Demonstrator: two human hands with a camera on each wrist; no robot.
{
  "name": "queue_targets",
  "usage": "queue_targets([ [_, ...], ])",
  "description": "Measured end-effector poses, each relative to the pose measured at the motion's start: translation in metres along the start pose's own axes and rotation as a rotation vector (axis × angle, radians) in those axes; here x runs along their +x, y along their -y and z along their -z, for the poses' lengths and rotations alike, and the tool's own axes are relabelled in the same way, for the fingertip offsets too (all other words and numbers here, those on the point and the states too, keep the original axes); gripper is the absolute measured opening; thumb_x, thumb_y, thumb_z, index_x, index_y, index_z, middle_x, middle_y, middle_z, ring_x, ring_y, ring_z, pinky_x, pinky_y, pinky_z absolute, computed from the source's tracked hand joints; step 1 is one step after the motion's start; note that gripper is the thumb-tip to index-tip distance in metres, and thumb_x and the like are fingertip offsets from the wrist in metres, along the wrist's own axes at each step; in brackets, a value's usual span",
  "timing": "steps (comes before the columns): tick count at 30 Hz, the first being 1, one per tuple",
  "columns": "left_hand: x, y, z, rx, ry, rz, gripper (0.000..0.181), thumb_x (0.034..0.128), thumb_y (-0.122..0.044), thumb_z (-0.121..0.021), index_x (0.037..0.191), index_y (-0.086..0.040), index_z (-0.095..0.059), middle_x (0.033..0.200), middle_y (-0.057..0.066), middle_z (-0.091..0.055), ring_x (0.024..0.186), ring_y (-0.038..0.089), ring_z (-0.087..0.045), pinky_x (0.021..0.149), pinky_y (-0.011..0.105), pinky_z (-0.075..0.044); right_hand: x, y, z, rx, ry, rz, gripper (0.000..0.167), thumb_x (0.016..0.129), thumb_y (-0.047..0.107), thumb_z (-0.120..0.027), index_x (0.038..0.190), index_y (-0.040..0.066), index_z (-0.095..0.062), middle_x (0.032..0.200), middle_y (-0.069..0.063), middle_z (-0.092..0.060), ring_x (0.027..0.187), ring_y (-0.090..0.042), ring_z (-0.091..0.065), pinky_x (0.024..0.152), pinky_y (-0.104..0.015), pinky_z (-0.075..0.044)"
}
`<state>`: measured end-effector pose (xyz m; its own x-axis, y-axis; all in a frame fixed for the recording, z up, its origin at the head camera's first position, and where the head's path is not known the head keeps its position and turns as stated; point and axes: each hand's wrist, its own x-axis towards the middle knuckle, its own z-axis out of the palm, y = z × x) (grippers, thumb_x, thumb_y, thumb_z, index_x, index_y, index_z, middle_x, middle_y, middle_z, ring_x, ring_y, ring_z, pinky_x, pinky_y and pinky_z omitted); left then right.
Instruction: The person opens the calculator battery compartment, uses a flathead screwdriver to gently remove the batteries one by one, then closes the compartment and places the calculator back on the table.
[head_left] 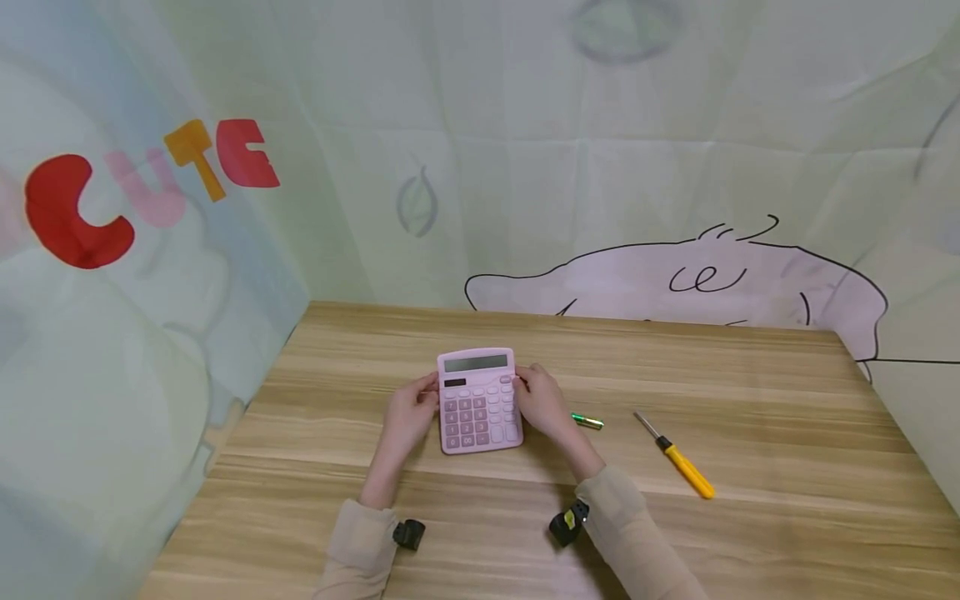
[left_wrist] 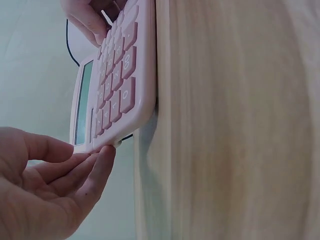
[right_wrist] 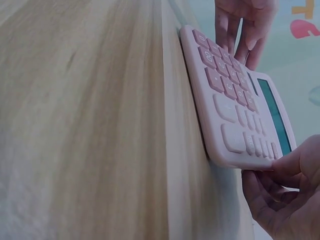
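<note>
A pink calculator (head_left: 481, 401) is held between both hands above the wooden table, its display end raised and its keys facing up. At its left edge is my left hand (head_left: 409, 414). In the left wrist view the fingers (left_wrist: 102, 162) touch the calculator's side and the thumb lies close to the display corner. My right hand (head_left: 542, 402) grips the opposite edge. The right wrist view shows its thumb (right_wrist: 290, 162) on the edge and the other fingers bent beneath. The calculator's underside is hidden.
A green battery (head_left: 587, 421) lies on the wooden table (head_left: 787, 400) just right of my right hand. Farther right is a screwdriver (head_left: 678, 458) with a yellow handle, its metal tip toward the back. A printed cloth (head_left: 450, 100) hangs behind the table.
</note>
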<state>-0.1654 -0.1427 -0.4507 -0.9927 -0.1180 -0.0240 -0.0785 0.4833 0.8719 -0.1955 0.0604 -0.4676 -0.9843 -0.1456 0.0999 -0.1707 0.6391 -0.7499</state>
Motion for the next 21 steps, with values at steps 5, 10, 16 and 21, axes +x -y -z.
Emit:
queue_targets([
  [5,0.0003,0.0012,-0.0003,0.022,0.019,0.009,0.042,0.0896,0.004,-0.050,0.132,0.008,-0.052,0.117,0.026,-0.064,0.102,0.032,-0.065,0.085,0.037,-0.054,0.0018,-0.0019,-0.0006,0.010,0.013,-0.012,0.033,0.095,0.008,-0.050,0.122,-0.007,-0.062,0.092,-0.016,-0.058,0.075,-0.021,-0.052,0.065,-0.029,-0.044],
  [10,0.0010,0.0027,-0.0003,0.047,0.021,0.005,0.044,0.0875,0.002,-0.051,0.132,0.007,-0.053,0.118,0.025,-0.065,0.103,0.033,-0.064,0.090,0.042,-0.052,0.0042,-0.0042,-0.0017,-0.022,0.038,-0.029,0.033,0.096,0.009,-0.050,0.124,-0.004,-0.062,0.094,-0.015,-0.060,0.077,-0.020,-0.052,0.065,-0.028,-0.043],
  [16,0.0019,0.0036,-0.0004,0.069,0.021,-0.015,0.046,0.0856,0.001,-0.051,0.131,0.006,-0.053,0.117,0.024,-0.066,0.102,0.033,-0.064,0.092,0.044,-0.050,0.0056,-0.0016,-0.0013,-0.016,0.072,-0.064,0.034,0.097,0.010,-0.048,0.125,-0.003,-0.061,0.094,-0.014,-0.060,0.076,-0.020,-0.051,0.063,-0.027,-0.042],
  [21,0.0033,0.0037,-0.0004,0.091,0.025,-0.016,0.046,0.0853,-0.001,-0.052,0.131,0.006,-0.054,0.117,0.024,-0.066,0.102,0.033,-0.064,0.092,0.044,-0.050,0.0061,-0.0026,-0.0009,-0.011,0.079,-0.068,0.034,0.097,0.010,-0.048,0.126,-0.003,-0.060,0.090,-0.014,-0.058,0.074,-0.020,-0.049,0.062,-0.026,-0.040],
])
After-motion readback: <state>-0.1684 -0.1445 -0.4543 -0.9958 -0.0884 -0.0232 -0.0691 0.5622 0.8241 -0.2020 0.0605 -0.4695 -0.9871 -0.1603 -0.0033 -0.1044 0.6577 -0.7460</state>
